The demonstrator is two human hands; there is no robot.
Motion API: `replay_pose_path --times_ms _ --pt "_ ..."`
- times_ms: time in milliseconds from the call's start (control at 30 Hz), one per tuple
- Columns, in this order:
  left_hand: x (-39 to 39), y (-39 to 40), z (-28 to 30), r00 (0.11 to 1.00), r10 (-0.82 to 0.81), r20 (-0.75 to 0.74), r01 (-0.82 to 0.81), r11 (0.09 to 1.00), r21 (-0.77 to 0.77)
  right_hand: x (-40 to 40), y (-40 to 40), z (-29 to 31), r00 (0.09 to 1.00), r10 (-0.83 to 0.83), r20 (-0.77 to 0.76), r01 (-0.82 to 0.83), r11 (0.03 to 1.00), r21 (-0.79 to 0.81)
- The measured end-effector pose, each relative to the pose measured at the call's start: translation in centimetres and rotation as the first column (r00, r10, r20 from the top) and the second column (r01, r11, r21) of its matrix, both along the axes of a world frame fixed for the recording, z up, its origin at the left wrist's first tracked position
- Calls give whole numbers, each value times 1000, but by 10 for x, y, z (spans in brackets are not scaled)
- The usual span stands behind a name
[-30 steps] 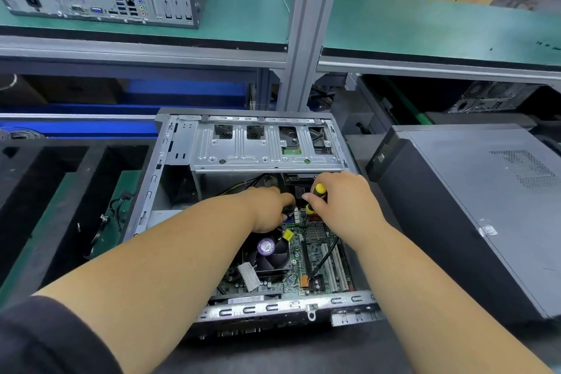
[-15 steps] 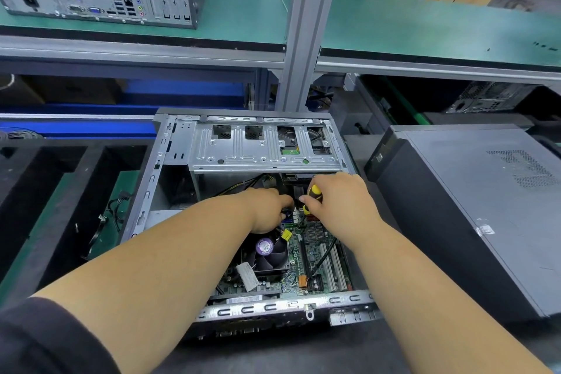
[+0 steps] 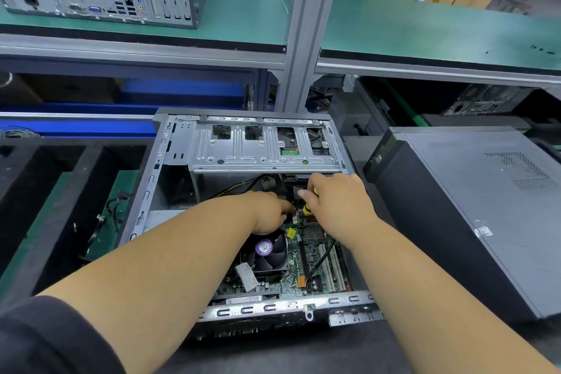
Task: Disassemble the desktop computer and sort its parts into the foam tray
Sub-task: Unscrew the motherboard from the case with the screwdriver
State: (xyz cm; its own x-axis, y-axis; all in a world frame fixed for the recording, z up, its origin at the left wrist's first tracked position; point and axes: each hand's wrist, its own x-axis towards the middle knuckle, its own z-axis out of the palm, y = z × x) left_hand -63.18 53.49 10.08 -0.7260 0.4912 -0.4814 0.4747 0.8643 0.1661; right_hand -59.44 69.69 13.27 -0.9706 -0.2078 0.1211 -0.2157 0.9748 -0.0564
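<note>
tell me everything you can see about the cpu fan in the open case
The cpu fan is a black, square-framed cooler with dark blades and a round purple sticker on its hub. It lies flat on the green motherboard, in the near half of the open computer case, facing up. The blades look still, though that is hard to judge. The left hand works just beyond it, its heel over the fan's far edge; contact cannot be told. A white label lies at its near left corner.
</note>
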Motion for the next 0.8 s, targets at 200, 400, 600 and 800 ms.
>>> replay_pose_path --times_ms 200,400,600,800 --pt "-1 0 0 1000 0 23 0 1000 6 0 3 0 1000 19 7 -18 997 -75" --pt "-2 -1 2 999 -21 29 21 1000 7 2 2 -1 1000 5 -3 -5 1000 -20" --pt "-3 -1 2 999 -40 21 39 998 48 2 2 -1 1000 -10 -25 8 995 -98" --pt "0 0 5 998 -56 -28 58 996 66 3 1 -3 998 -15 -65 14 1000 -17"
